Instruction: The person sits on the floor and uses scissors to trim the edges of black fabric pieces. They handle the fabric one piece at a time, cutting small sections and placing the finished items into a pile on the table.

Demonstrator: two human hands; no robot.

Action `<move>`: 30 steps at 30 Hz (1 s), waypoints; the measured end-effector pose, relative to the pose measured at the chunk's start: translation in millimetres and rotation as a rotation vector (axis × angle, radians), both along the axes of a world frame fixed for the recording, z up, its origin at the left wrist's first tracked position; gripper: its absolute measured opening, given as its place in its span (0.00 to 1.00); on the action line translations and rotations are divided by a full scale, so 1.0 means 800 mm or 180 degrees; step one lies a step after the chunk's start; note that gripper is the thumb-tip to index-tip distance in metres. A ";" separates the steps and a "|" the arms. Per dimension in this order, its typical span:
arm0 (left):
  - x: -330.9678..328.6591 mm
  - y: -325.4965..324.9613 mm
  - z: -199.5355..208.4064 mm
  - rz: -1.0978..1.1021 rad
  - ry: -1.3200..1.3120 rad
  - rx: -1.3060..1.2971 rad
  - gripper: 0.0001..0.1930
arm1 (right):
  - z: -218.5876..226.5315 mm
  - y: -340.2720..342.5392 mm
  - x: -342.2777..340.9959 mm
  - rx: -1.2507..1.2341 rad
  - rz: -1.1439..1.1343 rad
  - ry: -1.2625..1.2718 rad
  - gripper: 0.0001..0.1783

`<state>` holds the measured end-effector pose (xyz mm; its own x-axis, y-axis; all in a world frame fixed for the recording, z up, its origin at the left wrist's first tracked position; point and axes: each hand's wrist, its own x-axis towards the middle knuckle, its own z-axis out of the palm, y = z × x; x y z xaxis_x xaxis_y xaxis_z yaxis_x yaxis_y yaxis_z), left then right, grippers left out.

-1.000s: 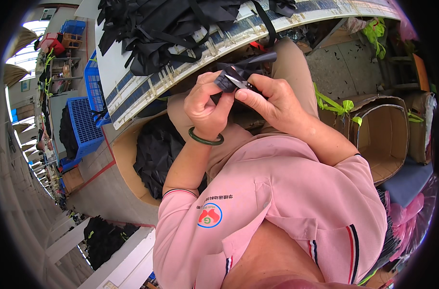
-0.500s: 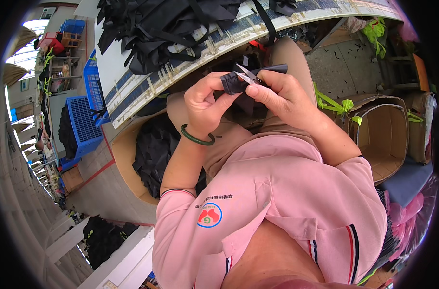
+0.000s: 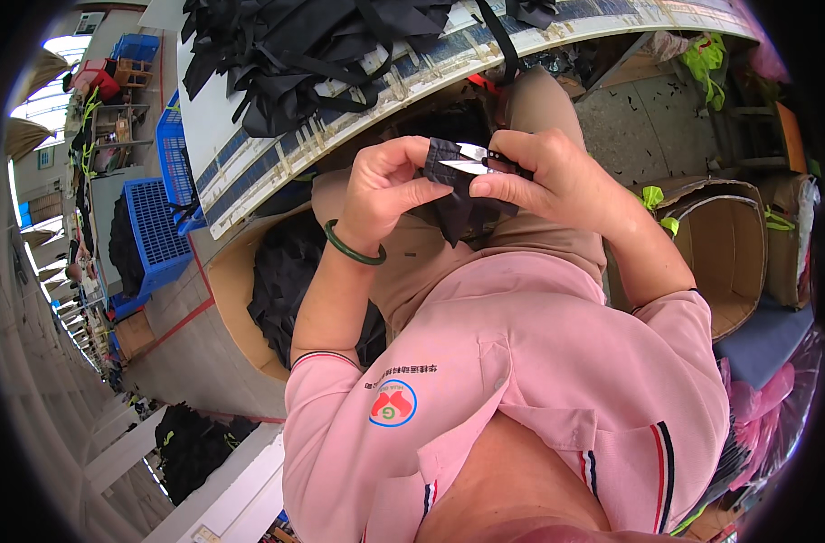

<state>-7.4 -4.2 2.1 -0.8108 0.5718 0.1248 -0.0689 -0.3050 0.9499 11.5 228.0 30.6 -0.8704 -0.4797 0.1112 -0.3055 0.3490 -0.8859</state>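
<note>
Above my lap, my left hand (image 3: 396, 185) pinches a piece of black fabric (image 3: 450, 213) between thumb and fingers. The rest of the fabric hangs down between my hands. My right hand (image 3: 535, 172) is closed around a pair of thread snips (image 3: 501, 163) with black handles and bright pointed blades. The blades stand apart and point left, lying over the top of the fabric close to my left fingertips. Whether they touch the cloth I cannot tell.
A worktable (image 3: 277, 172) with a worn edge crosses ahead, bearing a heap of black fabric pieces (image 3: 295, 63). Left of my legs a cardboard box (image 3: 236, 290) holds more black fabric; an open cardboard box (image 3: 720, 262) stands right. Blue crates (image 3: 159, 240) are further left.
The snips have turned flatter, and their blades are wider apart. The black fabric now hangs down below my hands instead of stretching out to the right behind the snips.
</note>
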 end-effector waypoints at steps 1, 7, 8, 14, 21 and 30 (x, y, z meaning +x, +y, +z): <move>0.000 0.001 0.001 -0.0034 -0.0080 -0.0017 0.12 | 0.001 0.000 0.000 0.0035 -0.0001 0.0056 0.25; 0.005 0.005 0.003 -0.0124 -0.0340 -0.0100 0.12 | 0.002 -0.002 0.001 0.0173 0.0024 0.0223 0.24; 0.007 0.007 0.004 -0.0115 -0.0418 -0.0073 0.12 | 0.002 -0.003 0.001 0.0182 0.0026 0.0217 0.24; 0.004 0.004 0.005 -0.0272 -0.0303 -0.0253 0.11 | -0.005 -0.002 0.004 0.0054 0.0033 0.0104 0.24; 0.000 0.001 0.014 -0.0497 -0.0271 -0.0280 0.09 | -0.004 0.005 0.004 -0.0050 0.0036 -0.0016 0.24; -0.033 -0.016 0.015 -0.1597 -0.0733 -0.0192 0.08 | 0.002 0.018 -0.002 0.0140 0.0653 -0.0115 0.26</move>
<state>-33.5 -16.8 14.3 -0.4397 0.8955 -0.0685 -0.3997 -0.1268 0.9078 9.7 242.2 32.0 -0.7569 -0.6511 0.0567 -0.3426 0.3213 -0.8828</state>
